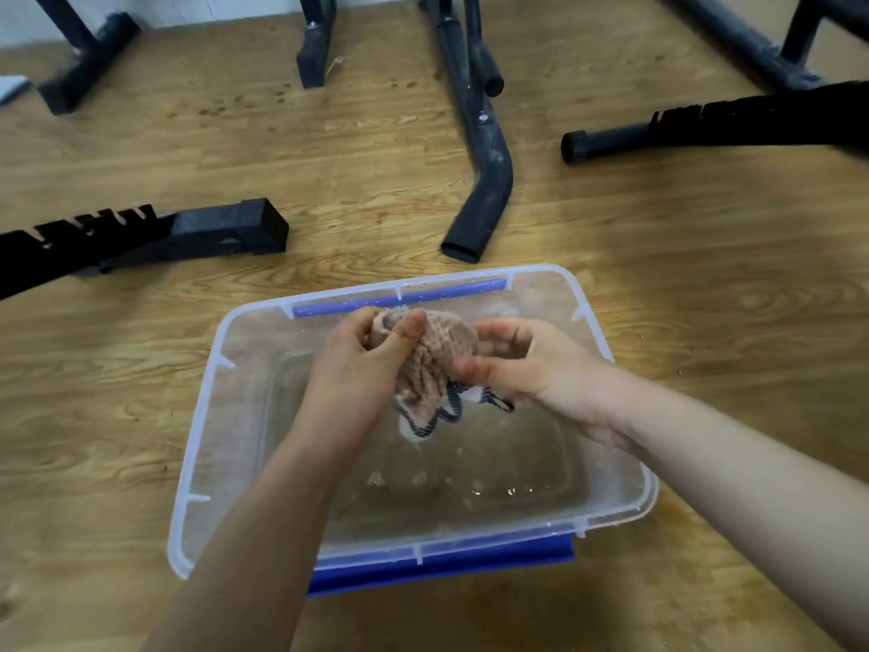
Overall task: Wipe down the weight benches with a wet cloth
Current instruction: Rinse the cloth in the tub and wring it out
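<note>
A beige knitted cloth (pixel 435 364) with a dark striped edge is bunched up over a clear plastic tub (pixel 197 416) that holds water. My left hand (pixel 362 369) grips the cloth's left side, thumb pressed on top. My right hand (pixel 522 364) holds the cloth's right side with curled fingers. The cloth's lower corner hangs down toward the water. Black metal legs of weight benches (pixel 484 181) stand on the floor beyond the tub; their padded tops are out of view.
The tub has blue clip handles (pixel 399 298) at its far and near ends and sits on a wooden floor (pixel 117 392). A notched black bench frame (pixel 141 232) lies at left, another (pixel 729 120) at right. A white wall runs along the top left.
</note>
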